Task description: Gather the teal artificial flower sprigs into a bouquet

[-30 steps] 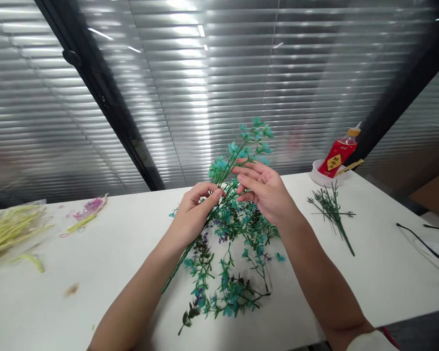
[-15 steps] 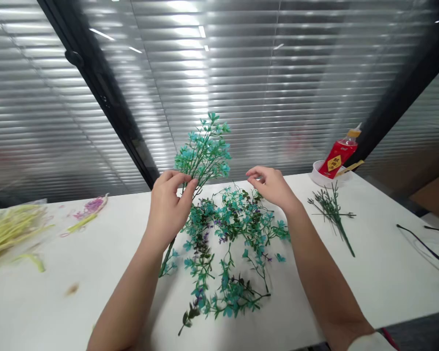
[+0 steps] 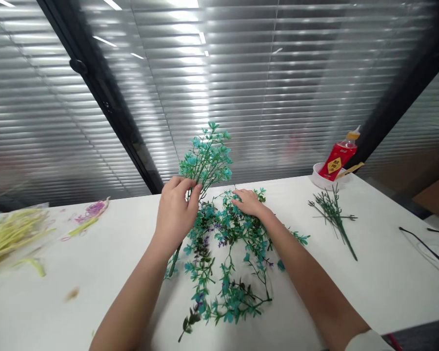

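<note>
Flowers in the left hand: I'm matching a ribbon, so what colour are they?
The flowers are turquoise, on green stems; the head view shows them best.

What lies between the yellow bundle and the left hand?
In the head view, purple scraps and a short yellow strip lie on the table between the yellow bundle and the left hand.

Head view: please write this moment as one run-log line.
left hand: holds turquoise-flowered bunch | right hand: at loose sprigs, grip unclear | right side: bare green stems, red bottle in pale bowl
</note>
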Available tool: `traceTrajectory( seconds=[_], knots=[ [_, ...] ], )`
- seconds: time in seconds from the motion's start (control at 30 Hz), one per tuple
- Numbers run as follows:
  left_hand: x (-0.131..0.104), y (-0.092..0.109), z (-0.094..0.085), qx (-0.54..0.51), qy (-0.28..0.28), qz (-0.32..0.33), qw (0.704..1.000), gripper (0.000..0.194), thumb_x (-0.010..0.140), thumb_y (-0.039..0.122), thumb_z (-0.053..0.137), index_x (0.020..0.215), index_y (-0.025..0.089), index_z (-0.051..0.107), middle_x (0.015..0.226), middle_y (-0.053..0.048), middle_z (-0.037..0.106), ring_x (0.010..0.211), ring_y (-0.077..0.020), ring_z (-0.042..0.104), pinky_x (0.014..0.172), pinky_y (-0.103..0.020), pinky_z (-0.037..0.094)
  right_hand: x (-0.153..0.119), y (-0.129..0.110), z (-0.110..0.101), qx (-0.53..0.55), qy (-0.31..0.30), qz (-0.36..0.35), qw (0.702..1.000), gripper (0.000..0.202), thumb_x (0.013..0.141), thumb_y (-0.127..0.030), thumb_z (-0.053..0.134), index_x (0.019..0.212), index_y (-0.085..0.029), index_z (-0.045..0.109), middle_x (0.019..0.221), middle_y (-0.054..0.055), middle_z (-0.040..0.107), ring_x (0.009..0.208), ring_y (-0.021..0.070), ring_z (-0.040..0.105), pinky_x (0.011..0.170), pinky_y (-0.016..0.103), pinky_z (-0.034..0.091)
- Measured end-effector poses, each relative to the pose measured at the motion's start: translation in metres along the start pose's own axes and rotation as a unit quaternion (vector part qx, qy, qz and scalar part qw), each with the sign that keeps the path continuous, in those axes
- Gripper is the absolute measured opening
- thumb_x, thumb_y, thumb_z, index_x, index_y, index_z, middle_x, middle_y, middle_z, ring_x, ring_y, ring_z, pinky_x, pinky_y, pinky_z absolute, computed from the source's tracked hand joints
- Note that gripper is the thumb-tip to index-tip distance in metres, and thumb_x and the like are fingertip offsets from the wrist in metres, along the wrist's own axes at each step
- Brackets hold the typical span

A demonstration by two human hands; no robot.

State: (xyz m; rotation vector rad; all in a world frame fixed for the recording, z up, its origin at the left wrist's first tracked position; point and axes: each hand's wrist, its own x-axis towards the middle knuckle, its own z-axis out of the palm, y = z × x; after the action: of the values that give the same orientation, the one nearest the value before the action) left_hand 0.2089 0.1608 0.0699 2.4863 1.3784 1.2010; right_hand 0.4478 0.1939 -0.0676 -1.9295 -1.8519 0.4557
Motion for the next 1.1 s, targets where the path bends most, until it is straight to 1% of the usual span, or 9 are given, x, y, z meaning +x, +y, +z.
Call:
traceTrajectory(
  seconds=[0.13, 0.4, 0.5, 0.6, 0.73, 0.83, 0.97, 1.03, 1.1],
  knots=[
    [0.0, 0.004, 0.0, -0.04, -0.028, -0.017, 0.999, 0.023, 0.095, 0.033, 0.051, 0.083, 0.019, 0.063, 0.089, -0.006, 0.063, 0.084, -0.0207, 0.057, 0.081, -0.033, 0.044, 0.0, -0.004, -0.014, 0.006, 0.056, -0.008, 0.998, 0.046, 0.097, -0.037, 0.045, 0.138, -0.021, 0.058, 0.143, 0.014, 0.058, 0.13, 0.0344, 0.051, 0.11, 0.052, 0.036],
    [-0.001, 0.005, 0.001, -0.076, -0.018, -0.03, 0.996, 0.022, 0.093, 0.031, 0.053, 0.076, 0.019, 0.059, 0.076, -0.002, 0.061, 0.072, -0.0165, 0.052, 0.071, -0.029, 0.04, -0.013, -0.013, -0.06, 0.041, 0.231, -0.038, 0.971, 0.057, 0.092, -0.014, 0.031, 0.144, -0.021, 0.053, 0.149, 0.008, 0.054, 0.139, 0.0254, 0.045, 0.119, 0.053, 0.025],
    [0.0, 0.003, 0.004, -0.098, 0.001, -0.037, 0.995, 0.02, 0.091, 0.031, 0.056, 0.077, 0.019, 0.062, 0.078, -0.002, 0.063, 0.074, -0.0164, 0.053, 0.073, -0.028, 0.041, -0.019, -0.008, -0.074, 0.057, 0.321, -0.073, 0.943, 0.06, 0.085, -0.009, 0.034, 0.141, -0.017, 0.057, 0.142, 0.01, 0.06, 0.135, 0.0264, 0.051, 0.116, 0.052, 0.034],
    [0.001, 0.0, 0.007, -0.124, 0.019, -0.042, 0.991, 0.02, 0.09, 0.034, 0.059, 0.079, 0.018, 0.066, 0.087, -0.004, 0.064, 0.081, -0.0174, 0.055, 0.077, -0.029, 0.043, -0.024, -0.005, -0.085, 0.051, 0.406, -0.108, 0.906, 0.058, 0.082, -0.008, 0.039, 0.136, -0.017, 0.062, 0.131, 0.01, 0.067, 0.126, 0.0265, 0.059, 0.11, 0.048, 0.044],
    [0.004, -0.004, 0.013, -0.196, 0.027, -0.074, 0.977, 0.021, 0.086, 0.038, 0.064, 0.083, 0.019, 0.07, 0.091, -0.004, 0.064, 0.085, -0.0173, 0.055, 0.081, -0.029, 0.044, -0.03, -0.006, -0.094, 0.023, 0.438, -0.158, 0.885, 0.045, 0.085, -0.011, 0.048, 0.123, -0.02, 0.07, 0.119, 0.008, 0.074, 0.113, 0.0264, 0.066, 0.102, 0.045, 0.05],
    [0.005, -0.002, 0.017, -0.31, 0.014, -0.139, 0.94, 0.026, 0.082, 0.044, 0.067, 0.085, 0.018, 0.071, 0.088, -0.003, 0.063, 0.079, -0.0143, 0.055, 0.074, -0.026, 0.046, -0.034, -0.012, -0.097, 0.015, 0.436, -0.189, 0.88, 0.039, 0.087, -0.011, 0.051, 0.118, -0.019, 0.073, 0.117, 0.008, 0.075, 0.108, 0.0255, 0.068, 0.099, 0.043, 0.052],
    [0.005, 0.003, 0.021, -0.479, -0.008, -0.276, 0.834, 0.04, 0.075, 0.056, 0.073, 0.094, 0.021, 0.066, 0.091, 0.0, 0.057, 0.064, -0.0101, 0.057, 0.049, -0.021, 0.044, -0.042, -0.022, -0.102, -0.018, 0.429, -0.194, 0.882, 0.035, 0.092, -0.013, 0.05, 0.116, -0.022, 0.073, 0.113, 0.008, 0.075, 0.108, 0.0259, 0.066, 0.097, 0.045, 0.049],
    [0.006, 0.006, 0.022, -0.524, -0.008, -0.314, 0.792, 0.044, 0.07, 0.056, 0.077, 0.097, 0.023, 0.064, 0.098, 0.001, 0.055, 0.063, -0.012, 0.063, 0.042, -0.021, 0.045, -0.047, -0.026, -0.105, -0.054, 0.4, -0.206, 0.891, 0.032, 0.091, -0.014, 0.053, 0.113, -0.023, 0.074, 0.111, 0.008, 0.075, 0.107, 0.0266, 0.066, 0.097, 0.046, 0.048],
    [0.007, 0.008, 0.023, -0.553, -0.003, -0.323, 0.768, 0.046, 0.067, 0.053, 0.081, 0.097, 0.023, 0.062, 0.101, 0.001, 0.053, 0.062, -0.0138, 0.067, 0.037, -0.021, 0.044, -0.053, -0.029, -0.108, -0.089, 0.352, -0.208, 0.908, 0.031, 0.087, -0.015, 0.059, 0.113, -0.022, 0.074, 0.112, 0.008, 0.074, 0.107, 0.0285, 0.065, 0.096, 0.048, 0.047]
  ],
)
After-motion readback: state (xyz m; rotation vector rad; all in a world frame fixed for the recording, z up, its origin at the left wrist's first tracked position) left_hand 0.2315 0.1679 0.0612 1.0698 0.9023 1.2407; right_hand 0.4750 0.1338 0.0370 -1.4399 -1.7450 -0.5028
